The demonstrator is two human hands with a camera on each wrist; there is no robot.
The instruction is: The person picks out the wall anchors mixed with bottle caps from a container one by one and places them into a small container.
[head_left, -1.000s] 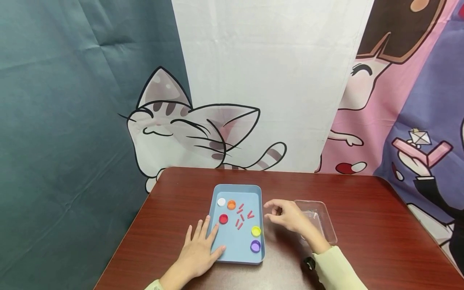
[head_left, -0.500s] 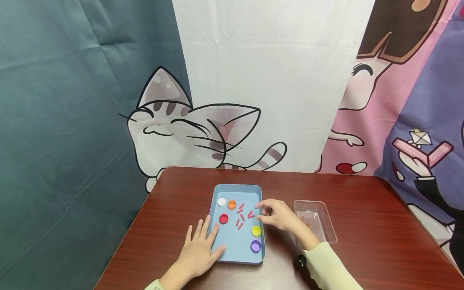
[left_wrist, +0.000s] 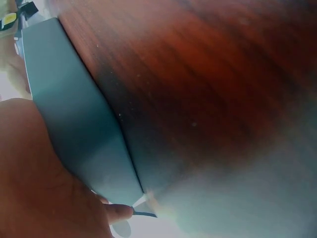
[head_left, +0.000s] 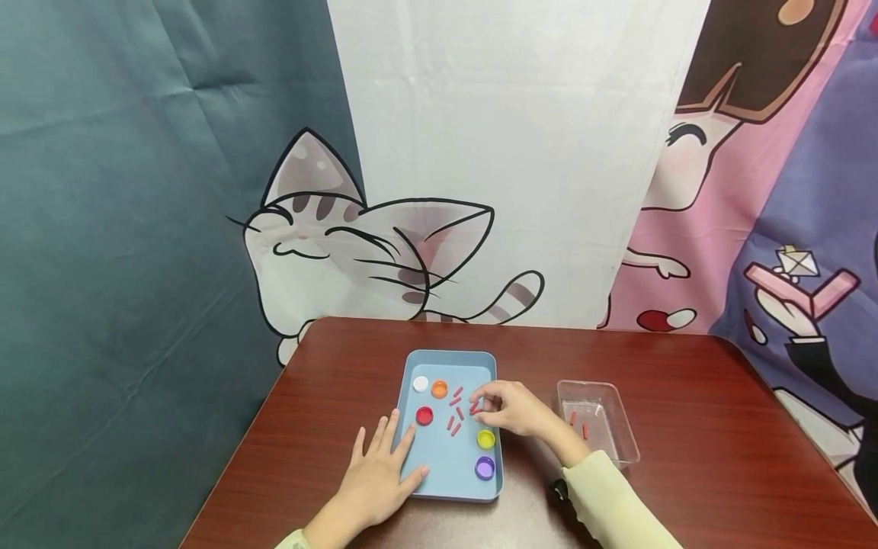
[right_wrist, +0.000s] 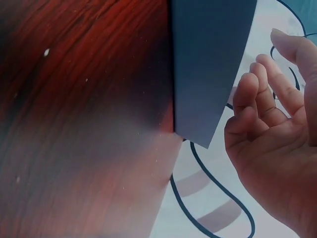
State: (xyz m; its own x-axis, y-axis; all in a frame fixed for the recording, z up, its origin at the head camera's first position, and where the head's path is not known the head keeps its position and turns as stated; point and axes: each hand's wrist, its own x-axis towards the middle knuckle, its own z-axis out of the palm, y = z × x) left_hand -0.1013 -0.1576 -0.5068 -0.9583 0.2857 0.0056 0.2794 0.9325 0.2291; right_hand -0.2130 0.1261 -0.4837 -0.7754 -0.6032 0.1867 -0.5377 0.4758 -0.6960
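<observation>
A light blue tray (head_left: 446,471) lies on the table in the head view, with several short red sticks (head_left: 456,430) scattered in it. My left hand (head_left: 376,476) rests with spread fingers over the tray's left rim. Reaching over the right rim, my right hand (head_left: 513,409) has its thumb and forefinger apart around two red sticks (head_left: 474,409). No stick shows between its fingers in the right wrist view, where the tray's outer wall (right_wrist: 210,69) stands beside the hand. The left wrist view shows the tray's side (left_wrist: 84,109) next to the left hand.
Small round caps sit in the tray: white (head_left: 421,384), orange (head_left: 439,390), red (head_left: 424,415), yellow (head_left: 485,439) and purple (head_left: 484,468). A clear plastic box (head_left: 613,435) holding two red sticks stands right of the tray. A printed curtain (head_left: 514,152) hangs behind the table (head_left: 706,427).
My right hand has moved left, from beside the clear box to over the tray's right side, uncovering the sticks in the box. The left hand stays put.
</observation>
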